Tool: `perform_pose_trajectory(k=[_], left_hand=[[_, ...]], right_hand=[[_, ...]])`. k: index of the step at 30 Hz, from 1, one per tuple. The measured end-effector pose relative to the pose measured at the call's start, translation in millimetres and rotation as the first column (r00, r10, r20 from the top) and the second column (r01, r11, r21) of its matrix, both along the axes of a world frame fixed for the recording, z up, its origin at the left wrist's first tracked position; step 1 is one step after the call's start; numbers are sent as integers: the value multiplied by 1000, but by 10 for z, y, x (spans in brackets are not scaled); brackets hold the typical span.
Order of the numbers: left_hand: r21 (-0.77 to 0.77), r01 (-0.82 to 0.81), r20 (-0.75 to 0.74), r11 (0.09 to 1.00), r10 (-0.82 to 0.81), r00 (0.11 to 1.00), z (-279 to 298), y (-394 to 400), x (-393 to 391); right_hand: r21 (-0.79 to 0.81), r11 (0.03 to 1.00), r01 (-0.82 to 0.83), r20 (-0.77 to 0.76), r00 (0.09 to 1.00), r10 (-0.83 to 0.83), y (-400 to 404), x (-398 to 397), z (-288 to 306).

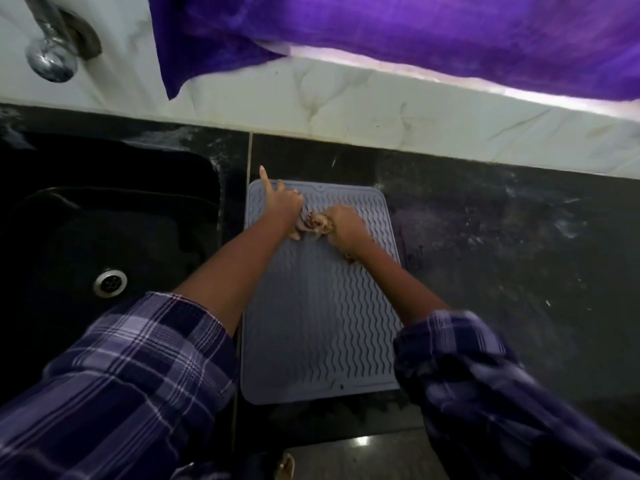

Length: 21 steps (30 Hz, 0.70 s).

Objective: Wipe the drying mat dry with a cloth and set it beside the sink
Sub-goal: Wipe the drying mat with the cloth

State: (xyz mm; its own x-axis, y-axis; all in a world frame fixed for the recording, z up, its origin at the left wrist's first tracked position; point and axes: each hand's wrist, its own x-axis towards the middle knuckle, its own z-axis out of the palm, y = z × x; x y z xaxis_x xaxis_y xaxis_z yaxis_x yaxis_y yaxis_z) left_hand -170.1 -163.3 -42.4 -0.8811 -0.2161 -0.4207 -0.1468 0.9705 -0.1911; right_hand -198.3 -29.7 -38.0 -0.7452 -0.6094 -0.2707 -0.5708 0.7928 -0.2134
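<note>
A grey drying mat (pixel 322 317) with wavy ridges lies flat on the black counter, just right of the sink. Both hands rest on its far part. A small crumpled, pale brownish cloth (pixel 313 223) is bunched between them. My right hand (pixel 343 225) is clenched on the cloth and presses it on the mat. My left hand (pixel 284 206) has its lower fingers curled at the cloth's left side, while its index finger points out over the mat's far left corner. Most of the cloth is hidden by the hands.
A black sink (pixel 114 230) with a metal drain (pixel 110 282) lies to the left. A chrome tap (pixel 52 57) sticks out of the white tiled wall. A purple towel (pixel 381 29) hangs above. Black counter (pixel 502 244) stretches to the right of the mat.
</note>
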Motion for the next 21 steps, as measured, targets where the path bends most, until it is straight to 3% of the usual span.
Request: perform_pose_trajectory(k=[4, 8, 11, 13, 15, 17, 21], left_hand=[[-36, 24, 56, 999, -22, 998, 66, 27, 2], [-67, 40, 31, 997, -38, 999, 55, 36, 48], [-70, 37, -16, 997, -38, 999, 114, 96, 176], [-35, 53, -126, 998, -57, 990, 92, 164, 297], [153, 16, -267, 988, 26, 963, 25, 205, 439], [286, -16, -272, 958, 97, 957, 13, 249, 620], [227, 65, -210, 972, -16, 977, -30, 211, 872]], right_hand=[[-12, 995, -102, 101, 990, 102, 448, 499, 16], [187, 952, -243, 252, 948, 193, 823, 1025, 155], [238, 948, -211, 393, 913, 105, 739, 892, 343], [102, 993, -54, 372, 928, 12, 598, 638, 411], [-42, 996, 82, 220, 973, -71, 468, 483, 334], [-32, 997, 75, 122, 990, -71, 387, 554, 211], [18, 999, -42, 101, 994, 40, 641, 980, 94]])
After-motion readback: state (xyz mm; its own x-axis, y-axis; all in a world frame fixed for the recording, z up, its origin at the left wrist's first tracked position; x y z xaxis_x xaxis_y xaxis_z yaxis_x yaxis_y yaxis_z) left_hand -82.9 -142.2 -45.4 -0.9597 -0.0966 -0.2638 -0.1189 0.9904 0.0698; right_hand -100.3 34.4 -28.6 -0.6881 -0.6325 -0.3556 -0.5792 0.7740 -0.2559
